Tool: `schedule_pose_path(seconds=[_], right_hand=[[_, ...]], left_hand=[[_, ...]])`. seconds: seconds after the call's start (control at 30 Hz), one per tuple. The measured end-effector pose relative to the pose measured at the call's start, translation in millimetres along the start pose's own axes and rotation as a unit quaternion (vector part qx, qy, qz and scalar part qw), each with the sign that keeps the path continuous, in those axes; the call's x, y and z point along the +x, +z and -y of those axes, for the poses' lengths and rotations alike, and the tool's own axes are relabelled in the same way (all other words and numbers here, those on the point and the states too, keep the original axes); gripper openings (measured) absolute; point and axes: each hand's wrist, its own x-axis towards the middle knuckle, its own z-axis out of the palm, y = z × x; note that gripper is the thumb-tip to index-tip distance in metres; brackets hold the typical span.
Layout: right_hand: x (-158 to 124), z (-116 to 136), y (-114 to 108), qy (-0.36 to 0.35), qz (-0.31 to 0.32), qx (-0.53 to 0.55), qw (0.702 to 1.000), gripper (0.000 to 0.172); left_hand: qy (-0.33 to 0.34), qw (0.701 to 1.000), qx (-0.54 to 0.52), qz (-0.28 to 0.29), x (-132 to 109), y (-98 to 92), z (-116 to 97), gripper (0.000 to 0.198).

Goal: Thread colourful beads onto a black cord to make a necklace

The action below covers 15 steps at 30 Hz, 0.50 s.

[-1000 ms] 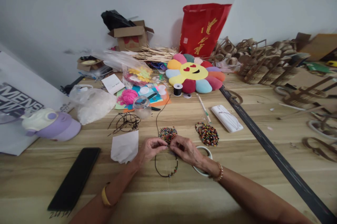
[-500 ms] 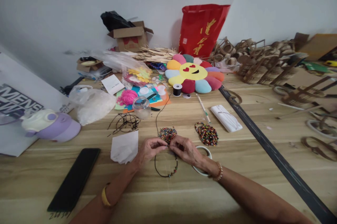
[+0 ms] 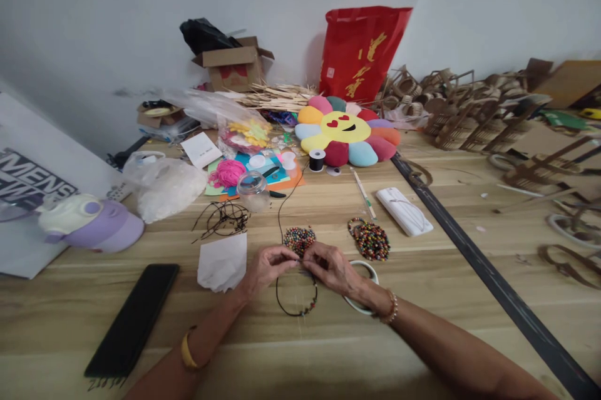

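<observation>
Has, around the bead pile (image 3: 299,240), a white ring (image 3: 374,271) near right, white paper (image 3: 223,262) near left, a bead strand (image 3: 370,240) right, a black spool (image 3: 317,161) beyond. Pinches a beaded cord (image 3: 307,310), looped nearward of the pile, in left hand (image 3: 267,267) and right hand (image 3: 331,267). Meets tabletop (image 3: 328,350) nearward, a dark strip (image 3: 462,243) well right.

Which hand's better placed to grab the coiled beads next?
Probably the right hand: the coiled beads lie just beyond it, on its side; the left hand is farther off. Both seem to pinch the black cord loop, so the right would need to let go first.
</observation>
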Motion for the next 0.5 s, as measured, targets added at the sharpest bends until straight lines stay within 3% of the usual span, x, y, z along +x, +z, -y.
schedule_pose_path(seconds=[0.5], right_hand=[[-0.1,0.3,0.2,0.005,0.009,0.003,1.0,0.015]], left_hand=[[-0.001,1.0,-0.018,0.011,1.4,0.9,4.5,0.022]])
